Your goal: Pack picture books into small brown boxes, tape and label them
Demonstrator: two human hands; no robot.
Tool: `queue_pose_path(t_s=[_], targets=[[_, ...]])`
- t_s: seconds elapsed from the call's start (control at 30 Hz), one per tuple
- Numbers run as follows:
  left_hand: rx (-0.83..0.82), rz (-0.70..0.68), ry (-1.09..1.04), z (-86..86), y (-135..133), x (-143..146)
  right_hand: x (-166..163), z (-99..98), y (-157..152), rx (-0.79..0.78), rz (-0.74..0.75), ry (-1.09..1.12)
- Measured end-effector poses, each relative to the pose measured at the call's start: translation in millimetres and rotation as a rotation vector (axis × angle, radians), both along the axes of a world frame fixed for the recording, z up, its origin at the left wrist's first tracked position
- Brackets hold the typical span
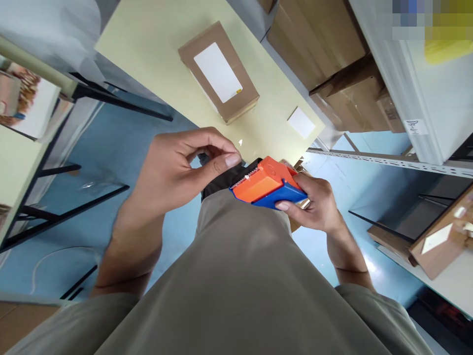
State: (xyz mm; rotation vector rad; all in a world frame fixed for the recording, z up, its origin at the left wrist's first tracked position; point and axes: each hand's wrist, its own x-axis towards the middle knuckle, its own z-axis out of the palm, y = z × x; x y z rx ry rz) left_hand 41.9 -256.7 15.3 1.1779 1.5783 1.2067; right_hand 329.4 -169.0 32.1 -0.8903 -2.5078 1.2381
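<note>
My right hand (pixel 314 202) is wrapped round an orange and blue tape dispenser (pixel 262 180), its toothed cutting edge turned to the left. Just left of that edge, my left hand (pixel 185 170) has thumb and forefinger pinched together. Whatever may be between those fingertips is too small to make out. Beyond both hands, a closed cardboard box (pixel 185 52) with a large white label (pixel 218 71) on top rests on the pale yellow table (pixel 148 44). A white slip of paper (pixel 301 122) lies to the box's right.
Large cardboard cartons (pixel 318 39) are stacked behind the table on the right. A metal shelf (pixel 424 93) rises beside them. At the left stands another table with black legs (pixel 55 222). More boxes (pixel 443 241) sit on a surface at the lower right.
</note>
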Motion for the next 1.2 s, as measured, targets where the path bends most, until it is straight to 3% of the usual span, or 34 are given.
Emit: queue_pose_path(t_s=[0.13, 0.23, 0.3, 0.37, 0.4, 0.47, 0.57, 0.67, 0.87, 1.0, 1.2], targets=[[-0.001, -0.018, 0.045, 3.8, -0.7, 3.1, 0.0, 9.5, 0.6, -0.028, 0.014, -0.063], [-0.014, -0.017, 0.04, -5.6, 1.7, -0.2, 5.4, 16.3, 5.0, -0.031, 0.025, -0.179], [-0.007, 0.091, 0.062, -18.6, 4.7, -10.8, 12.6, 19.1, 10.2, -0.024, 0.021, -0.27], [0.039, 0.289, 0.086, -36.2, 7.1, -26.5, 22.2, 19.0, 16.0, -0.018, 0.017, -0.335], [0.057, 0.33, 0.081, -46.7, 7.5, -34.5, 27.1, 17.1, 18.7, -0.015, 0.022, -0.362], [0.034, 0.285, 0.053, -70.9, 6.5, -47.2, 35.7, 7.7, 22.9, -0.004, 0.044, -0.42], [-0.012, 0.261, -0.02, -116.2, 1.0, -54.0, 40.1, -24.4, 26.0, 0.062, 0.059, -0.548], [-0.074, 0.254, -0.027, -170.7, -4.1, -51.0, 29.7, -73.3, 24.5, 0.176, 0.046, -0.725], [-0.197, 0.435, -0.078, -272.7, 5.4, -38.7, -13.9, -164.9, 4.5, 0.22, 0.096, -1.027], [-0.212, 0.617, -0.297, -311.9, 21.1, -30.2, -30.9, -202.9, -8.9, 0.238, 0.043, -1.093], [-0.173, 0.668, -0.366, -338.2, 41.7, -25.0, -41.9, -230.0, -9.5, 0.251, -0.078, -1.087]])
